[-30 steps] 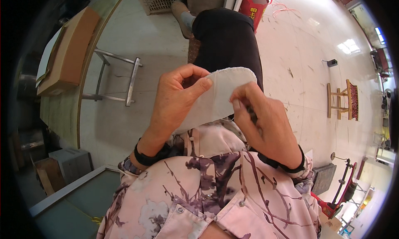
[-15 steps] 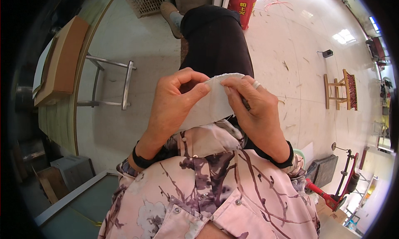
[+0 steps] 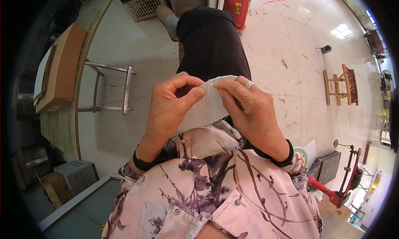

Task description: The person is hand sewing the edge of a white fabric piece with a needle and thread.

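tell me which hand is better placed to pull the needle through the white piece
Likely the right hand: its fingers pinch the needle at the top edge of the white piece. The left hand grips the piece itself, steadying it.

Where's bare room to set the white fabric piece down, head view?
Bare floor between the metal stool frame and the black-trousered leg; more by the small wooden stool, with scattered scraps. Crowded: lap, where left hand and right hand pinch the white fabric piece.
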`<state>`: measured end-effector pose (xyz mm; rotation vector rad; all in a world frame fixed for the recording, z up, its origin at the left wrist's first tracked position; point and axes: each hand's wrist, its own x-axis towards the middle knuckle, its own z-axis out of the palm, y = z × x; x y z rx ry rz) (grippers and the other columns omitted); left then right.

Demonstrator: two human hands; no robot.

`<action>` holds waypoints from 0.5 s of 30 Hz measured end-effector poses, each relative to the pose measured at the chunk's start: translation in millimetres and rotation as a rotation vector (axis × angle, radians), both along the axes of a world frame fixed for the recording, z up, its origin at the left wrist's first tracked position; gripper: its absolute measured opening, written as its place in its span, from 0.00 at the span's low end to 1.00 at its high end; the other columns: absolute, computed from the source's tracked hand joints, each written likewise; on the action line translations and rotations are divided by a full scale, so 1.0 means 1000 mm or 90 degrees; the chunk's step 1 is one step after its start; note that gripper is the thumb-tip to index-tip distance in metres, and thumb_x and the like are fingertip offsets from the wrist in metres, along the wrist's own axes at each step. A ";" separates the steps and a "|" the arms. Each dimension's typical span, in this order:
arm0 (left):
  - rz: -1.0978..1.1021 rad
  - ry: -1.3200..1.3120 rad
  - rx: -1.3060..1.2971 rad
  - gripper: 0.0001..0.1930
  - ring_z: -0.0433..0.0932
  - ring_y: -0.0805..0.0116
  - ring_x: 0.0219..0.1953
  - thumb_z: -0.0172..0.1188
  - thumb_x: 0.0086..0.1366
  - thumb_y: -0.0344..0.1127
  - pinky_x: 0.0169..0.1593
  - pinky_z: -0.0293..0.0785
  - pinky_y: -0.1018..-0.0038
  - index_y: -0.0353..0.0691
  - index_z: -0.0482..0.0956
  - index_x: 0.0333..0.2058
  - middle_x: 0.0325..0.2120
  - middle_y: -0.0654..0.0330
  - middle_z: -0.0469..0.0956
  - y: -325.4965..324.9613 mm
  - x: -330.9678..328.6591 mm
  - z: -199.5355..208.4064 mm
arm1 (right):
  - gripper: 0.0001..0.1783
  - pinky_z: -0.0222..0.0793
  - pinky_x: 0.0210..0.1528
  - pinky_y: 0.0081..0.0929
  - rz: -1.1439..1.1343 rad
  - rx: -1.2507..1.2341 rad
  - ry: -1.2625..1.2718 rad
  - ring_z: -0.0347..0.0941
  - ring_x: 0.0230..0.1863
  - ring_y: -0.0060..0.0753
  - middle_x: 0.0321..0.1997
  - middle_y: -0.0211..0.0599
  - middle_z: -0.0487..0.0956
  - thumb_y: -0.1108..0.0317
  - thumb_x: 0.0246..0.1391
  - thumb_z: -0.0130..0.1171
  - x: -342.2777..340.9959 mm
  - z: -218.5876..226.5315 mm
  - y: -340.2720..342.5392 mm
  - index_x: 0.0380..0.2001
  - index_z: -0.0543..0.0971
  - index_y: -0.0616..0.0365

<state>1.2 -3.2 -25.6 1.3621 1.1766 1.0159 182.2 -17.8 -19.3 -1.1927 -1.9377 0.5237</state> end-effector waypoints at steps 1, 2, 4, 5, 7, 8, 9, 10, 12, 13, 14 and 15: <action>0.000 0.000 0.000 0.04 0.69 0.84 0.26 0.60 0.56 0.26 0.31 0.66 0.85 0.33 0.80 0.31 0.23 0.69 0.74 0.000 0.000 0.000 | 0.07 0.70 0.26 0.36 0.004 0.005 -0.006 0.73 0.26 0.48 0.31 0.42 0.75 0.75 0.50 0.55 0.000 0.000 0.000 0.35 0.76 0.59; 0.002 -0.007 -0.006 0.03 0.69 0.84 0.26 0.61 0.56 0.26 0.31 0.66 0.85 0.33 0.80 0.31 0.24 0.70 0.74 -0.001 0.000 0.000 | 0.07 0.70 0.26 0.36 0.004 0.005 -0.005 0.73 0.26 0.48 0.31 0.42 0.75 0.75 0.50 0.55 0.000 0.000 0.000 0.35 0.76 0.59; 0.003 -0.015 -0.011 0.03 0.69 0.84 0.26 0.61 0.56 0.25 0.31 0.66 0.85 0.33 0.80 0.31 0.24 0.70 0.74 -0.001 -0.001 -0.001 | 0.07 0.70 0.26 0.36 0.009 -0.001 -0.001 0.73 0.26 0.48 0.31 0.42 0.75 0.74 0.50 0.55 0.000 0.001 0.000 0.35 0.76 0.59; 0.002 -0.018 -0.011 0.03 0.69 0.84 0.26 0.61 0.57 0.25 0.31 0.66 0.85 0.33 0.80 0.30 0.24 0.70 0.74 0.000 -0.001 -0.001 | 0.07 0.70 0.26 0.36 0.009 -0.001 -0.001 0.73 0.26 0.48 0.31 0.42 0.75 0.74 0.50 0.55 0.000 0.001 0.000 0.35 0.76 0.59; 0.002 -0.020 -0.010 0.03 0.69 0.84 0.26 0.61 0.57 0.25 0.31 0.66 0.85 0.34 0.80 0.30 0.24 0.70 0.74 0.000 -0.002 -0.001 | 0.09 0.68 0.28 0.26 0.003 -0.017 -0.014 0.74 0.26 0.38 0.28 0.40 0.74 0.79 0.50 0.56 0.001 0.003 -0.001 0.37 0.78 0.60; 0.000 -0.013 -0.004 0.03 0.69 0.84 0.26 0.61 0.57 0.26 0.31 0.66 0.85 0.34 0.80 0.30 0.24 0.70 0.74 -0.001 -0.002 -0.002 | 0.09 0.68 0.28 0.26 0.003 -0.016 -0.014 0.74 0.26 0.38 0.28 0.40 0.74 0.79 0.50 0.56 0.000 0.004 -0.001 0.37 0.78 0.60; -0.002 -0.007 0.001 0.03 0.69 0.84 0.26 0.61 0.57 0.26 0.31 0.66 0.86 0.34 0.80 0.30 0.24 0.70 0.75 -0.001 -0.002 -0.002 | 0.09 0.68 0.28 0.26 0.002 -0.021 -0.016 0.74 0.26 0.39 0.29 0.41 0.75 0.78 0.50 0.56 0.000 0.004 -0.002 0.37 0.78 0.60; -0.003 -0.006 0.001 0.03 0.69 0.84 0.26 0.61 0.57 0.26 0.31 0.66 0.86 0.34 0.80 0.30 0.24 0.70 0.75 -0.001 -0.002 -0.002 | 0.10 0.69 0.29 0.27 0.000 -0.025 -0.019 0.74 0.26 0.40 0.29 0.41 0.75 0.78 0.50 0.56 0.000 0.004 -0.002 0.37 0.77 0.60; -0.001 -0.013 -0.008 0.03 0.70 0.84 0.26 0.61 0.57 0.25 0.31 0.66 0.86 0.34 0.80 0.30 0.24 0.70 0.75 -0.001 -0.001 0.000 | 0.10 0.69 0.29 0.27 0.002 -0.023 -0.016 0.74 0.27 0.40 0.29 0.41 0.75 0.78 0.50 0.56 0.001 0.003 -0.001 0.37 0.77 0.60; -0.002 -0.014 -0.008 0.03 0.70 0.84 0.26 0.61 0.57 0.25 0.31 0.66 0.86 0.34 0.80 0.30 0.24 0.70 0.75 -0.001 -0.001 0.000 | 0.10 0.69 0.29 0.27 0.005 -0.021 -0.013 0.74 0.27 0.41 0.29 0.41 0.75 0.78 0.50 0.56 0.001 0.003 -0.001 0.37 0.77 0.60; -0.002 -0.007 -0.008 0.03 0.69 0.84 0.26 0.61 0.57 0.25 0.31 0.66 0.85 0.33 0.80 0.30 0.24 0.70 0.74 -0.001 -0.001 0.000 | 0.10 0.69 0.29 0.27 0.005 -0.021 -0.014 0.74 0.27 0.41 0.29 0.41 0.75 0.78 0.50 0.56 0.001 0.003 -0.001 0.37 0.77 0.60; -0.001 -0.001 -0.009 0.03 0.69 0.84 0.26 0.61 0.56 0.25 0.30 0.66 0.84 0.33 0.79 0.30 0.23 0.70 0.74 -0.001 -0.001 0.000 | 0.09 0.69 0.29 0.28 0.006 -0.019 -0.016 0.74 0.27 0.41 0.29 0.42 0.75 0.78 0.50 0.56 0.001 0.003 -0.001 0.37 0.77 0.60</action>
